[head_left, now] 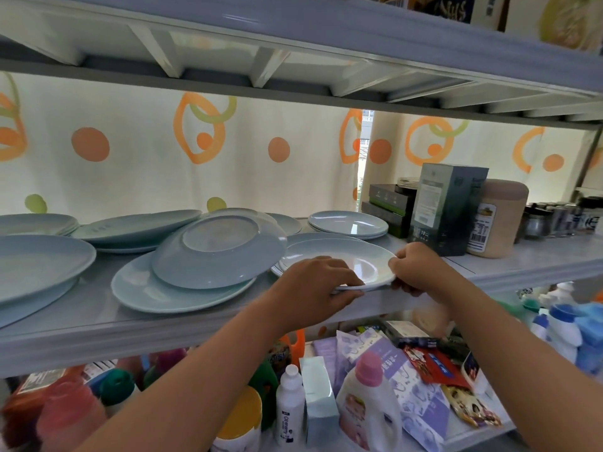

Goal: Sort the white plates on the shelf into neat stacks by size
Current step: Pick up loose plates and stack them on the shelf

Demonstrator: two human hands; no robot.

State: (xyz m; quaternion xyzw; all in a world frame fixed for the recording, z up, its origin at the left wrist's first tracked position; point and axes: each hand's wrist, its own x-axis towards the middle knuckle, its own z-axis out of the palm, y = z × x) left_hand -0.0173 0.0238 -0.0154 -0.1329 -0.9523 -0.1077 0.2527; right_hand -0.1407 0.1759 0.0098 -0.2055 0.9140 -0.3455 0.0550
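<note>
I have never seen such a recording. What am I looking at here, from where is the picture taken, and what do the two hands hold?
There is no machine: a person wears one camera on the head, looking forward and down at a shelf. The left hand and right hand grip the near rim of one white plate at the shelf's front edge. To its left an upside-down plate leans on a large plate, with more plates behind. Boxes and a jar stand at the right.

A small white plate [339,259] was gripped at the shelf [98,318] edge by the left hand [313,282] and right hand [414,265], beside an upturned plate [222,252] tilted on a larger plate [176,288].
</note>
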